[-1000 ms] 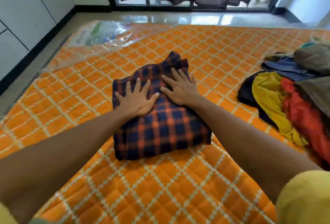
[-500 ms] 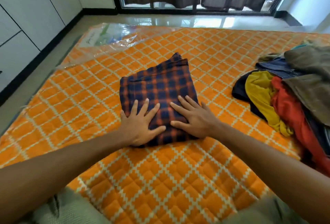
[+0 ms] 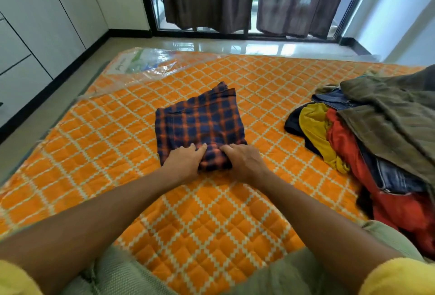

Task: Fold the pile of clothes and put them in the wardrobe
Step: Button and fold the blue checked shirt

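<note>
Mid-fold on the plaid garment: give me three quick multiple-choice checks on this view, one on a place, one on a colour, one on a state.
1. Where does the unfolded pile of mixed clothes lie relative to the folded navy-and-orange plaid garment?
A. On the person's right
B. On the person's left
C. On top of it

2. What colour is the quilted mattress cover?
A. Green
B. Orange with a pale lattice
C. Plain white

3. What are the left hand and right hand doing?
A. Hanging clear of everything
B. Lying flat on the pile
C. Gripping the plaid garment's near edge

Answers: 1 A, the pile sits at the right edge of the view; 2 B, orange squares with pale lines cover the bed; 3 C, both hands' fingers curl on the near edge.
</note>
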